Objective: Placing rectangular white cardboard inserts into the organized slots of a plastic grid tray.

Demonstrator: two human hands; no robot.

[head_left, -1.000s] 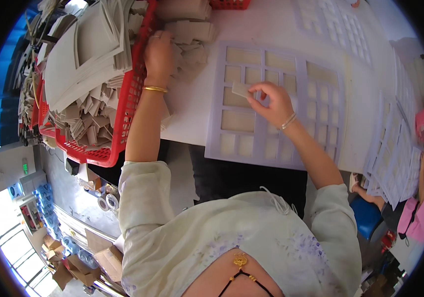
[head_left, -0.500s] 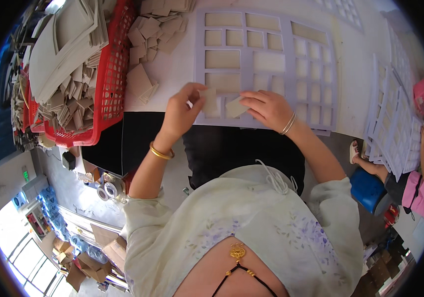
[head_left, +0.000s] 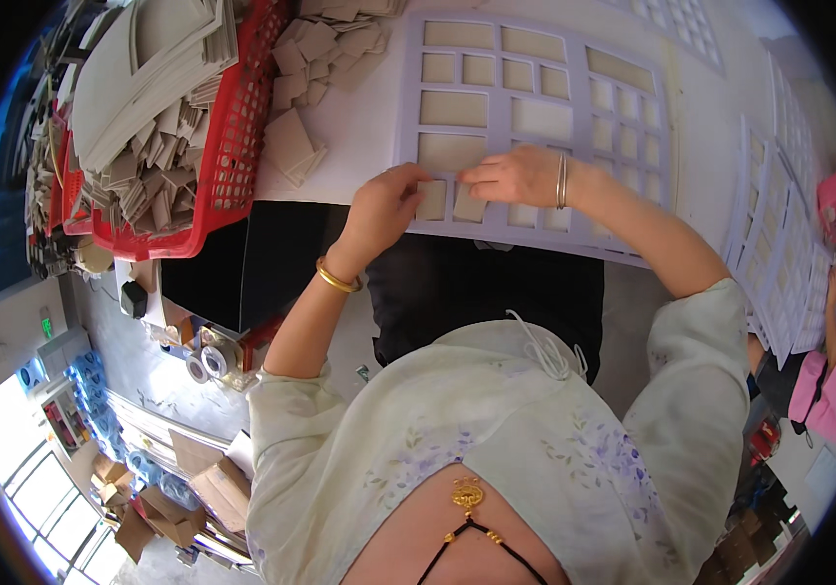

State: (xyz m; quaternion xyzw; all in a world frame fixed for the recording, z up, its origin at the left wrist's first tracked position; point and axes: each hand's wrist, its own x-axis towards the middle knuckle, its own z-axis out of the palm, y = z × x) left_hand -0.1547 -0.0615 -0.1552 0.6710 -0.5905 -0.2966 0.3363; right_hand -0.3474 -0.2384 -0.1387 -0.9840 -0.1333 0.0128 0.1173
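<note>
A lavender-white panel (head_left: 493, 115) with rectangular openings lies on the table, several of them filled with beige board. At its near left corner my left hand (head_left: 386, 209) is closed, thumb and fingertips on the edge of a small beige cardboard piece (head_left: 431, 202), which lies at an opening. Just to the right, my right hand (head_left: 517, 176) pinches the upper part of another cardboard piece (head_left: 469, 206), slightly tilted over the neighbouring opening. Its fingers cover the top of that piece. Whether either piece sits fully down in its opening, I cannot tell.
A red plastic basket (head_left: 233, 146) heaped with cardboard pieces (head_left: 159, 151) stands left. Loose pieces (head_left: 315, 58) and a small stack (head_left: 291, 146) lie between basket and panel. More panels (head_left: 778, 229) lean at right, near another person's arm (head_left: 834, 307).
Both hands have come down onto the panel's near row with their pieces. The right hand's piece has turned more upright and moved over an opening. The view has shifted slightly.
</note>
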